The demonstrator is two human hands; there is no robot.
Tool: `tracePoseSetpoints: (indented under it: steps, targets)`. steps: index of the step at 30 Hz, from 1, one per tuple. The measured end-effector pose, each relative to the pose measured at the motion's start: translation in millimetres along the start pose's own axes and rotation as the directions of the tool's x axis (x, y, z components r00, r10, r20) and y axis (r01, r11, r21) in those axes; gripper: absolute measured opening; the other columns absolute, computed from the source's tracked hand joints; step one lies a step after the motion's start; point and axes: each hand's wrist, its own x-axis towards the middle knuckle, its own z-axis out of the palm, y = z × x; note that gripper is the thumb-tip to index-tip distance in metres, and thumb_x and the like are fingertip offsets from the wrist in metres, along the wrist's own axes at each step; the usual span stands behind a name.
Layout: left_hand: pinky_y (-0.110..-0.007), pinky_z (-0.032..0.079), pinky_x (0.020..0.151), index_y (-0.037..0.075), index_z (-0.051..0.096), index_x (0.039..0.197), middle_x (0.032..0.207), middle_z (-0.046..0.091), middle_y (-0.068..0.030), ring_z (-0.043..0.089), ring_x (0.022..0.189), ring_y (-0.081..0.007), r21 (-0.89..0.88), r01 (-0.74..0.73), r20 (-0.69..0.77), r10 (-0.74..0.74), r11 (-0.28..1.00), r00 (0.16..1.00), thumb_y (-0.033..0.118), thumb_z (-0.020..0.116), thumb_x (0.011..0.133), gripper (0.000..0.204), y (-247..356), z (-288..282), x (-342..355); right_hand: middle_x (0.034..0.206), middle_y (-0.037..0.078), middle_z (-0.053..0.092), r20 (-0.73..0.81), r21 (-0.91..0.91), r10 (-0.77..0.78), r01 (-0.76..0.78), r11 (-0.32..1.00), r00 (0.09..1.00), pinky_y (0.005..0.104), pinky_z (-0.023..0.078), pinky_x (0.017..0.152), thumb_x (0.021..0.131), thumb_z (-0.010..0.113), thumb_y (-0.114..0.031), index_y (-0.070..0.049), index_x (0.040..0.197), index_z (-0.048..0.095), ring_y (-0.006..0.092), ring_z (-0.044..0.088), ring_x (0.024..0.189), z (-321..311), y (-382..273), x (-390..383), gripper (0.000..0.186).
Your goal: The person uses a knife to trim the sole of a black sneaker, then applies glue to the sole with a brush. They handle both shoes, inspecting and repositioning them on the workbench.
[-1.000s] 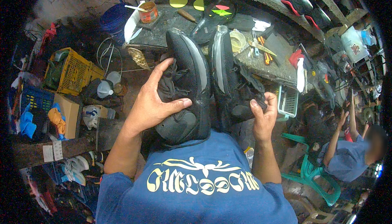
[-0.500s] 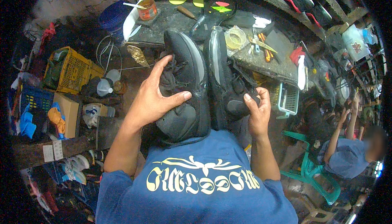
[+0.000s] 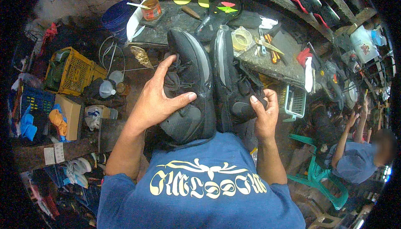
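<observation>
Two black lace-up sneakers stand side by side in front of my chest, toes pointing away from me, with grey strips along their facing sides. My left hand (image 3: 161, 97) spans the left sneaker (image 3: 193, 70), its thumb on the shoe's upper and its fingers over by the laces. The right sneaker (image 3: 225, 87) is in my right hand (image 3: 265, 110), pinched near its heel and tongue between thumb and bent fingers. The shoes' heels come close to my blue shirt, and their soles are mostly hidden.
Beyond the shoes is a workbench (image 3: 167, 30) with an orange tub (image 3: 151, 10), a clear round container (image 3: 241, 39) and orange-handled tools (image 3: 275, 56). A yellow crate (image 3: 73, 72) stands left. At right are a green chair (image 3: 313, 166) and another person (image 3: 355, 158).
Both hands keep their hold, and the shoes have barely moved. My right hand has shifted very slightly to the right.
</observation>
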Motion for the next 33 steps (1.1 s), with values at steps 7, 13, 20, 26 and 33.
tracePoseSetpoints:
  steps: [7, 13, 20, 26, 33]
  targets:
    - [-0.04, 0.04, 0.11, -0.001, 0.036, 0.147, 0.138, 0.054, -0.0264, 0.054, 0.13, -0.0339, -0.003, 0.015, -0.008, -0.015, 1.0, 1.0, 0.033, 0.086, 0.073, 0.096, -1.4, -0.5, -0.4, 0.095, 0.004, 0.063, 0.004, -0.039, -0.036, 0.036, 0.999, 0.999, 0.0267, 0.05, 0.074, 0.087, 0.074, -0.01, -0.009, 0.111, 0.05, 0.0112, 0.061, 0.084, 0.2, -1.8, 2.2, 0.034]
    - [-0.041, 0.039, 0.11, -0.001, 0.036, 0.148, 0.139, 0.053, -0.0258, 0.053, 0.131, -0.0347, -0.016, 0.019, -0.009, -0.019, 1.0, 1.0, 0.034, 0.086, 0.073, 0.096, -4.9, -0.4, 1.1, 0.096, 0.003, 0.061, 0.013, -0.075, -0.055, 0.056, 0.996, 0.998, 0.0273, 0.049, 0.077, 0.086, 0.075, -0.011, -0.008, 0.11, 0.051, 0.0112, 0.059, 0.086, -1.0, 0.9, 3.9, 0.034]
    - [-0.04, 0.039, 0.111, -0.001, 0.035, 0.148, 0.141, 0.052, -0.0254, 0.052, 0.132, -0.0334, -0.066, 0.052, 0.013, -0.052, 0.996, 0.999, 0.034, 0.086, 0.073, 0.097, -5.1, -1.9, -2.2, 0.098, 0.003, 0.06, -0.02, -0.149, -0.069, 0.065, 0.987, 0.997, 0.0288, 0.048, 0.082, 0.084, 0.076, -0.01, -0.008, 0.111, 0.052, 0.0128, 0.058, 0.091, -4.8, 7.2, 4.2, 0.036]
    - [-0.04, 0.038, 0.111, -0.001, 0.035, 0.148, 0.142, 0.051, -0.025, 0.052, 0.132, -0.0333, -0.02, 0.003, -0.013, -0.004, 1.0, 1.0, 0.034, 0.086, 0.073, 0.098, -4.5, -2.0, -3.3, 0.098, 0.004, 0.061, -0.007, -0.146, -0.046, 0.044, 0.988, 0.999, 0.0274, 0.047, 0.082, 0.086, 0.074, -0.01, -0.007, 0.111, 0.051, 0.0113, 0.058, 0.091, -4.6, 0.5, 0.8, 0.034]
    - [-0.04, 0.038, 0.111, -0.001, 0.034, 0.148, 0.142, 0.051, -0.0257, 0.051, 0.132, -0.0337, -0.032, 0.031, -0.008, -0.031, 0.999, 0.999, 0.034, 0.087, 0.072, 0.099, -3.7, -2.4, -4.5, 0.098, 0.004, 0.06, -0.001, -0.145, -0.077, 0.076, 0.986, 0.997, 0.0267, 0.048, 0.081, 0.086, 0.074, -0.01, -0.007, 0.111, 0.05, 0.0114, 0.057, 0.09, -2.7, -1.7, -0.8, 0.035]
